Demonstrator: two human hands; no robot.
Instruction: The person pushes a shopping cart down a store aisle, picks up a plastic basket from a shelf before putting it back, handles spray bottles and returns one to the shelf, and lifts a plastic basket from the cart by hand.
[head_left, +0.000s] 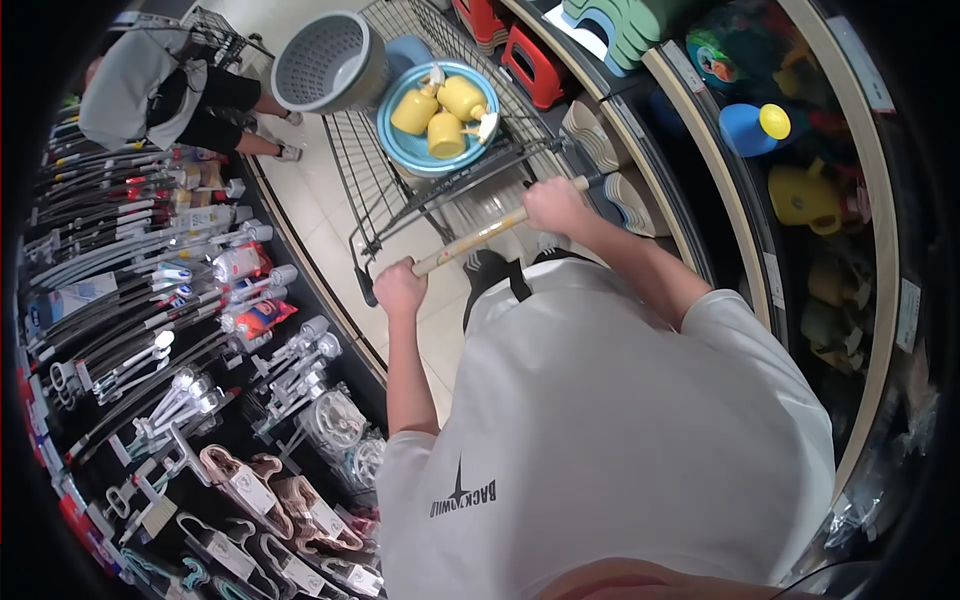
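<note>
Standing toward the far left, a person (150,95) is beyond the hanging hangers (245,490). A grey basket (330,65) juts over the cart's (440,35) left edge; from here I can't quite judge what bears it. The left hand (400,287) curls its fingers round the left end of the handle (470,243). Inside the cart's near edge, three yellow bottles (445,135) sit in a blue basin (405,155). Fingers of the right hand (556,205) wrap the handle toward its right end. Past the cart's right edge is a blue can (745,132).
</note>
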